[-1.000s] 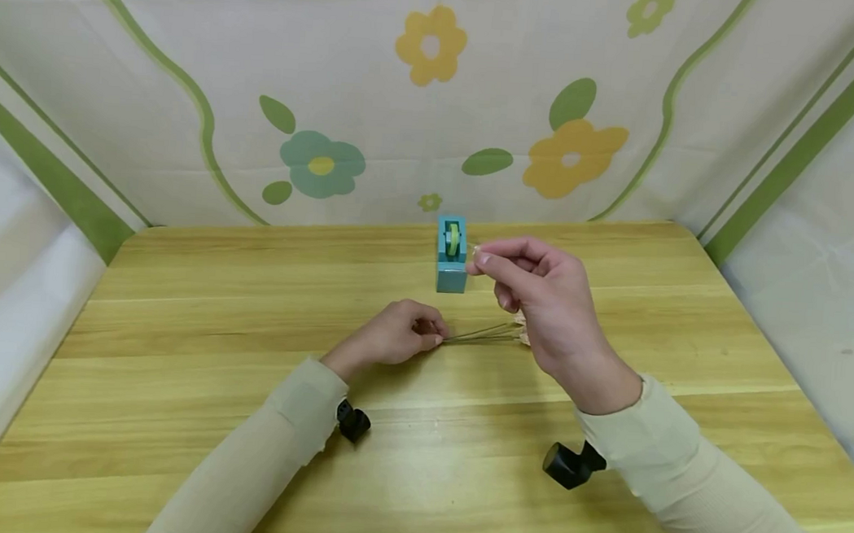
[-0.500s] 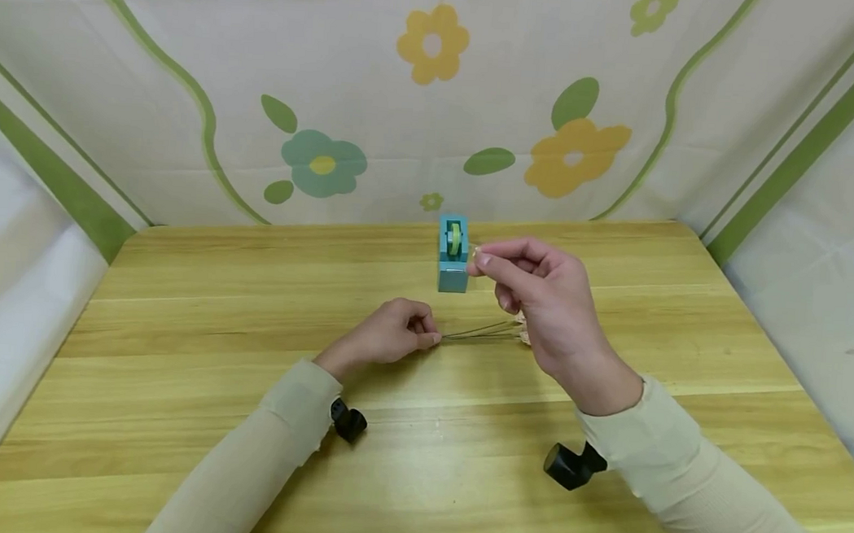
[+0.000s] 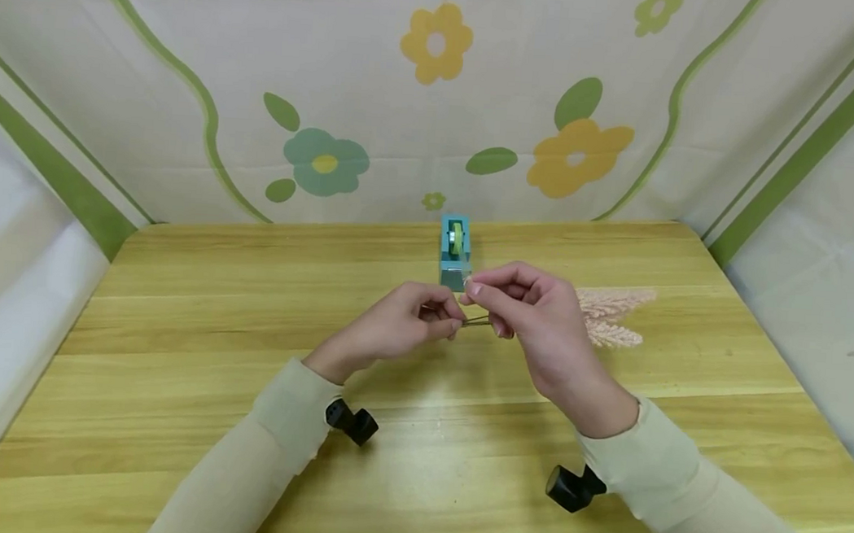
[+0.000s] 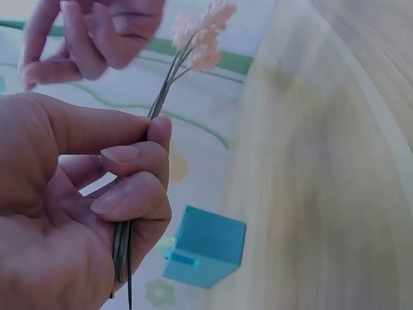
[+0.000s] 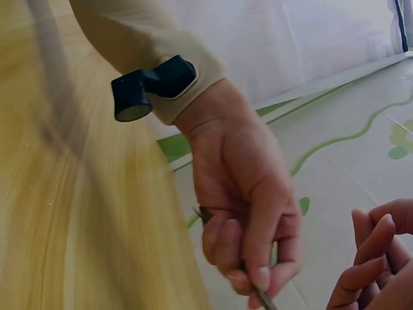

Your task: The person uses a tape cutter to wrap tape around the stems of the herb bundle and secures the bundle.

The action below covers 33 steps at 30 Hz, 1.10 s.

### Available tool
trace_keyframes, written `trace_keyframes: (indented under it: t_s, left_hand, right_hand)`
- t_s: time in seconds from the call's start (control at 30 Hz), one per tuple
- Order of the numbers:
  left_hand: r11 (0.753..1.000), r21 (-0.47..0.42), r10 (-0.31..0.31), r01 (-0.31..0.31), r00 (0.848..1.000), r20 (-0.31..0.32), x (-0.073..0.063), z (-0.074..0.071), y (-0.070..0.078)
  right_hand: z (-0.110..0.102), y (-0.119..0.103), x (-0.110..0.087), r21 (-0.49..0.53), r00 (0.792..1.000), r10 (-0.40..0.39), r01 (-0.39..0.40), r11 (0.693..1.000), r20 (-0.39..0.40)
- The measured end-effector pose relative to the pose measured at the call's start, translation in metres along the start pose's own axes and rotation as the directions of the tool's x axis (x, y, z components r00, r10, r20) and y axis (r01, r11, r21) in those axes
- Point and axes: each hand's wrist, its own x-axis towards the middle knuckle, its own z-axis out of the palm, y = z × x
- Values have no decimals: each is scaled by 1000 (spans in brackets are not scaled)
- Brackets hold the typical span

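Observation:
My left hand (image 3: 397,322) pinches the thin dark stems (image 4: 158,97) of a bunch of pale pink artificial-looking flowers (image 3: 618,317) between thumb and fingers, lifted over the table. In the left wrist view the stem ends come out below the curled fingers, and the fluffy heads point up and away. My right hand (image 3: 544,327) pinches a short strip of clear tape (image 3: 465,266) between thumb and index finger, just above the stems. It partly covers the bunch in the head view. Behind both hands stands a blue tape dispenser (image 3: 451,278) with a yellow-green core.
The wooden table (image 3: 205,416) extends around both hands. A white cloth (image 3: 222,9) printed with flowers and leaves hangs behind its far edge. Black cameras are strapped to both beige sleeves (image 3: 293,417).
My left hand has raised the flowers from the table, and their pink heads now show past the right hand. My right hand has come slightly down, nearer the stems, with the tape still pinched.

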Motion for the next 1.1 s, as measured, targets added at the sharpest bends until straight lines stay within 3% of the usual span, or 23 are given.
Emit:
trace_keyframes:
  t_s: [0.27, 0.5, 0.73, 0.97, 1.1]
  left_hand:
    - [999, -11, 50, -49, 997, 66, -5, 4, 10]
    - [991, 44, 123, -127, 987, 101, -7, 7, 10]
    - [949, 161, 271, -272, 962, 28, -7, 11, 9]
    - [949, 170, 277, -265, 960, -51, -8, 13, 6]
    - [961, 154, 245, -231, 966, -84, -10, 12, 6]
  right_hand:
    - [0, 6, 0, -9, 1000, -4, 4, 1000, -7]
    - [0, 9, 2, 16, 1000, -15, 15, 1000, 6]
    - [-1, 7, 1, 14, 1000, -10, 10, 1000, 9]
    - [-3, 7, -5, 4, 1000, -12, 12, 1000, -4]
    - [-5, 11, -11, -9, 1000, -14, 14, 1000, 2]
